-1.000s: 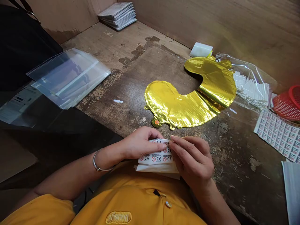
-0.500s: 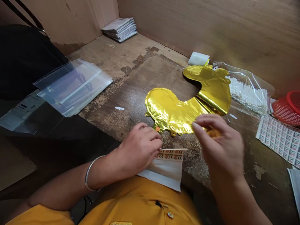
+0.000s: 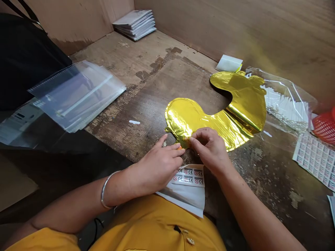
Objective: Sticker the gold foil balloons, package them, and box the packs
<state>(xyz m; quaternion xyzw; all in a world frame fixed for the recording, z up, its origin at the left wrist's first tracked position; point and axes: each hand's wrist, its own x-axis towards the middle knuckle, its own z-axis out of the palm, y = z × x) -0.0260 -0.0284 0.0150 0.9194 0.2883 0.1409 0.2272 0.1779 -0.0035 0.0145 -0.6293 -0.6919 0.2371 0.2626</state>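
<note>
The right hand [image 3: 209, 148] pinches the lower edge of a gold foil balloon [image 3: 183, 120], its fingertips [image 3: 192, 139] pressed together on the foil, while the left hand [image 3: 159, 165], wearing a metal bangle [image 3: 107, 188], reaches in from the other side. Its fingers sit against a small orange tab [image 3: 180, 147], though whether they grip it cannot be told. Work this small seems to call for fingertip pressure, with the foil held flat and steady. Below the hands lies a sheet of printed CE labels [image 3: 188, 176] on white backing paper [image 3: 185, 200], at the edge of a worn wooden desk [image 3: 157, 94]. The balloon lies flat and deflated, curved in a bright, creased crescent in front of the person. Around it are clear plastic bags [image 3: 78, 96], a second label sheet [image 3: 314, 162], a red plastic basket [image 3: 327, 130] and a stack of packets [image 3: 134, 24] in the corner.
</note>
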